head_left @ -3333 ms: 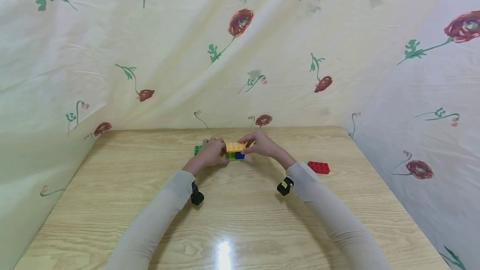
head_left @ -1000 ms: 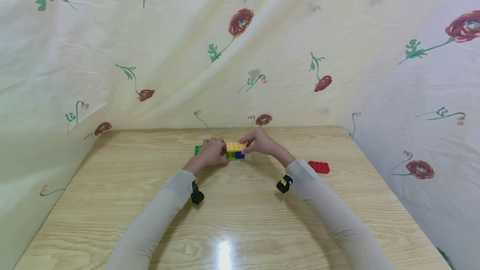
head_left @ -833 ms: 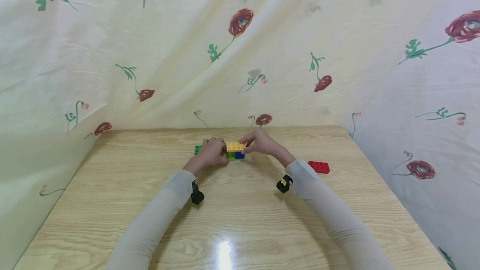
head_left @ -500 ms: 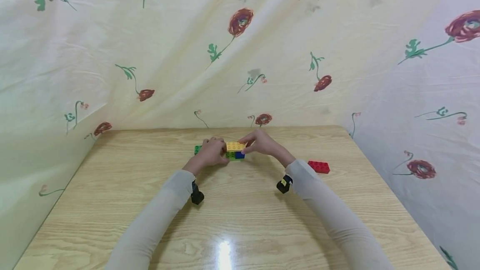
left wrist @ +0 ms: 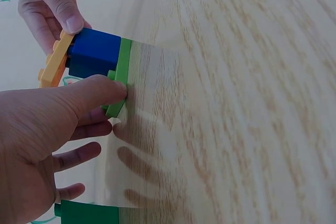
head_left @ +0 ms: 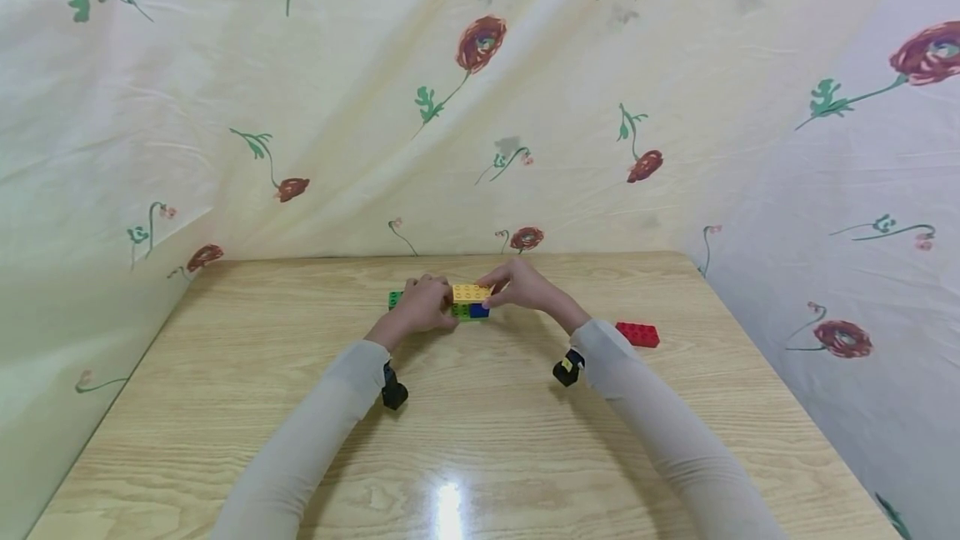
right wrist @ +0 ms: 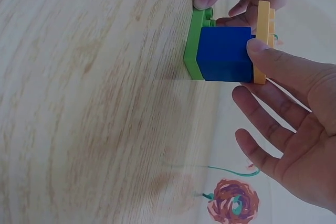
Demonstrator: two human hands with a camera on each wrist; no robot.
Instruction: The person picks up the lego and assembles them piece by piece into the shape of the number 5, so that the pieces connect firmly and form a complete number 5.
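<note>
A thin light-green plate [right wrist: 193, 51] lies on the table, with a blue block [left wrist: 95, 52] standing on one end of it. A thin yellow-orange plate [head_left: 470, 294] sits over the blue block, its other end overhanging the green studs. My left hand [head_left: 423, 305] pinches the light-green plate between thumb and fingers. My right hand [head_left: 525, 287] pinches the yellow plate at the blue block's end, the thumb [right wrist: 258, 45] at the joint between them. In the right wrist view a narrow dark gap shows there; whether the two are fully pressed together I cannot tell.
A dark green block [left wrist: 89, 212] stands just left of my left hand, partly hidden by it in the head view. A red brick [head_left: 637, 334] lies to the right, beside my right sleeve. Floral cloth [head_left: 345, 107] hangs behind the wooden table [head_left: 480, 440].
</note>
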